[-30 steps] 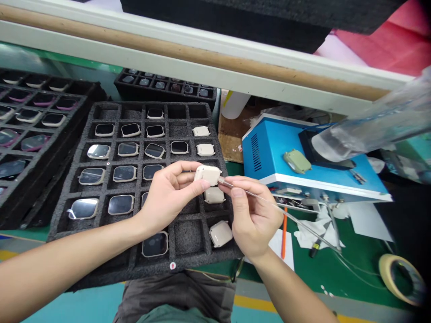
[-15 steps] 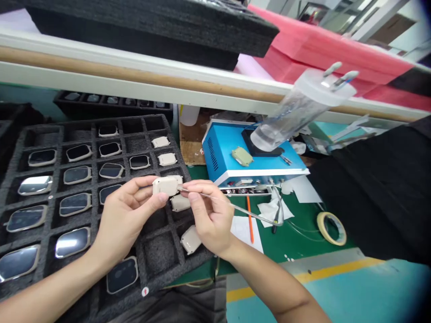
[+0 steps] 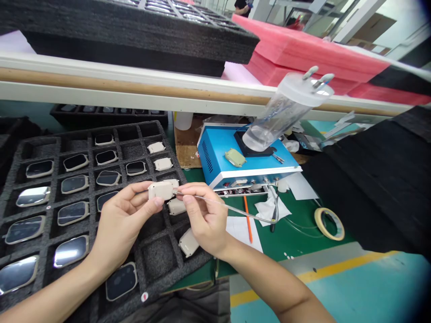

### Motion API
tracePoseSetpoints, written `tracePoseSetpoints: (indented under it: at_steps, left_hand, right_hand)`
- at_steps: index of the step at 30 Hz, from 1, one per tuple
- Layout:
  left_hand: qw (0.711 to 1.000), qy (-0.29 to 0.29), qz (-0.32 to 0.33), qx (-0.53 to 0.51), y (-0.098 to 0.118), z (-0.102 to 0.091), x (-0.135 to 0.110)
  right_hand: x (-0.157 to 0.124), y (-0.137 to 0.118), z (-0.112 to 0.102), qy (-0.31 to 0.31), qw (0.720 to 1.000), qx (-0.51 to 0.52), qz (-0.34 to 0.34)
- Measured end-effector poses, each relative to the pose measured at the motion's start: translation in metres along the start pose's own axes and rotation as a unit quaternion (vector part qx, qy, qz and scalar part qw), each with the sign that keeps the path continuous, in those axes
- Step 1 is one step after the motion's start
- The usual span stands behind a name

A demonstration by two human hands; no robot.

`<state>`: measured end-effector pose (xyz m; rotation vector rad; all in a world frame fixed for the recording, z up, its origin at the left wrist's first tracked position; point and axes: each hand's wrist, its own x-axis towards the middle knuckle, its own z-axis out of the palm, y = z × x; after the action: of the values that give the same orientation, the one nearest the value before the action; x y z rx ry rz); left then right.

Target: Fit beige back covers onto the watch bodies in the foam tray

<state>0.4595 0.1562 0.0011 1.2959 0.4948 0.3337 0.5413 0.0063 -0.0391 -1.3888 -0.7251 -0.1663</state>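
Observation:
Between the thumb and fingers of my left hand [image 3: 126,220] is a beige watch case [image 3: 160,191], held over the black foam tray [image 3: 157,262]. My right hand [image 3: 206,220] is closed in a pinch on a thin clear tube [image 3: 235,210]. The tube's narrow tip meets the right edge of the case; whether it touches is too small to tell. Several beige cases like it lie in the tray's right column, one [image 3: 188,242] just beside my right hand. Watches with dark glass faces, such as one [image 3: 121,281] near my left wrist, fill many other compartments.
A blue control box [image 3: 215,154] stands behind, bearing a greenish watch case [image 3: 235,158] and a clear cylinder [image 3: 269,130]. Right of my hands lie an orange stick [image 3: 248,220], crumpled tissue [image 3: 269,208] and a tape roll [image 3: 329,224]. A shelf edge [image 3: 134,96] runs above the tray.
The whole view has shifted slightly, with the hands now a little lower and further left in the picture. Both hands keep the same holds on the watch case and the tube.

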Motion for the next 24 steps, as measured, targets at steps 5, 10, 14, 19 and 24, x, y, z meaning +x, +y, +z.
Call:
tracePoseSetpoints:
  at_steps: [5, 10, 14, 19, 24]
  left_hand:
    - [1.0, -0.002, 0.002, 0.0, 0.0006, -0.0006, -0.0006]
    - [1.0, -0.007, 0.001, 0.001, -0.0004, -0.0024, -0.0007]
    - [1.0, -0.006, 0.0, -0.003, -0.0003, -0.0019, -0.001]
    - [1.0, 0.005, 0.002, 0.005, -0.001, -0.0013, 0.0001]
    - [1.0, 0.003, 0.002, 0.009, -0.0012, -0.0019, 0.0002]
  right_hand:
    - [-0.0012, 0.0003, 0.0006, 0.0, 1.0, -0.003, 0.003]
    - [-0.0008, 0.0005, 0.0002, -0.003, 1.0, 0.01, 0.003]
    - [-0.0011, 0.0, 0.0001, -0.004, 1.0, 0.021, 0.006]
    - [-0.0018, 0.0001, 0.0008, -0.004, 1.0, 0.02, 0.017]
    - [-0.0007, -0.0006, 0.001, -0.001, 1.0, 0.016, 0.015]
